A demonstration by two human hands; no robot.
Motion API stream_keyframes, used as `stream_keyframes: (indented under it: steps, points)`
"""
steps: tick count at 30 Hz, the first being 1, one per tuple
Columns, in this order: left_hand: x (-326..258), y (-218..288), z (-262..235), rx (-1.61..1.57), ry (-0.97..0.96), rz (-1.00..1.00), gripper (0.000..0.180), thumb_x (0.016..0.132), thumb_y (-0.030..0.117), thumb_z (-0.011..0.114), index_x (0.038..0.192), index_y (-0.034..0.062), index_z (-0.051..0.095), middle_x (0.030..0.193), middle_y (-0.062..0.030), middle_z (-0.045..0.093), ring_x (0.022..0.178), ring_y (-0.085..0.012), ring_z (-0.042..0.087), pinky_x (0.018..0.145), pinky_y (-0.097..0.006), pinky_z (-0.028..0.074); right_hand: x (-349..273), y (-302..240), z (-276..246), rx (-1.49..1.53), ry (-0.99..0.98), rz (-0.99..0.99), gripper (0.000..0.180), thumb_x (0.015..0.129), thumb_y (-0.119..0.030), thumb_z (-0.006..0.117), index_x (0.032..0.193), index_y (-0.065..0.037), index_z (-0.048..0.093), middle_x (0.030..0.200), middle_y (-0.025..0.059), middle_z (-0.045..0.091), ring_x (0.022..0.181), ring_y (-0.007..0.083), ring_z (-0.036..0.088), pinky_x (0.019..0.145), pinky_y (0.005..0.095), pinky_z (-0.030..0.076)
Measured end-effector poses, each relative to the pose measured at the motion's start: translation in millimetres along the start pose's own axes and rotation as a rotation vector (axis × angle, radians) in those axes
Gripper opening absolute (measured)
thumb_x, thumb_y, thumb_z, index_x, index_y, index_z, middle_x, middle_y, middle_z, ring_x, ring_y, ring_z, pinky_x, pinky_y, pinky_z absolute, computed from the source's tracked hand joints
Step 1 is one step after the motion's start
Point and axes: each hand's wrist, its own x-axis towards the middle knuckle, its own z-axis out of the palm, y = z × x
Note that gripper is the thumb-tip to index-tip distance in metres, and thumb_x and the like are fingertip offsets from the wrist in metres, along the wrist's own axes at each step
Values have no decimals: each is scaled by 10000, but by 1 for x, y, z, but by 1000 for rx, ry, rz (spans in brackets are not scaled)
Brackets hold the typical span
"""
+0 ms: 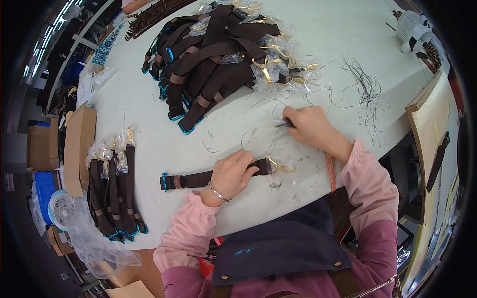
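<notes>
A dark brown webbing strap point(196, 180) lies across the near part of the table, with a blue-wrapped buckle at its left end and a gold hook in clear plastic at its right end. My left hand point(231, 174) is closed over the strap's right half, fingertips at its upper edge, where a fine dark thread rises. To the upper right, away from the strap, my right hand point(310, 129) is closed around small dark thread snips point(284, 122), slightly blurred. An orange braided cord point(330, 171) hangs below that hand.
A big heap of similar straps point(213, 59) covers the far middle. A smaller row of straps point(113, 193) lies at the left edge. Tangled dark threads point(365, 89) lie at right. A white fan point(413, 32) stands far right; cardboard boxes point(79, 144) and another fan point(62, 208) are left.
</notes>
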Motion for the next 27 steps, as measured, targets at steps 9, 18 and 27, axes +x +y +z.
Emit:
stream_keyframes:
  steps: [9,18,27]
  points:
    - [12,0,-9,198,-18,62,284,640,74,717,850,41,529,831,-85,508,749,-283,490,639,-362,405,-32,-24,3,-19,-193,-77,346,752,-370,650,820,-57,522,559,109,578,511,307,572,463,400,409]
    - [22,1,17,70,114,45,113,744,66,636,835,47,572,688,-80,558,577,-239,544,513,-325,423,-26,-41,-26,168,-292,-14,255,774,-221,604,922,-38,504,630,129,581,571,322,580,527,418,424]
    - [25,-9,11,-293,54,-272,70,802,51,590,831,-12,588,605,-30,567,521,-62,464,488,-224,381,-2,-32,-20,90,-346,-218,191,726,-166,647,869,-43,614,801,82,573,778,273,588,645,386,439]
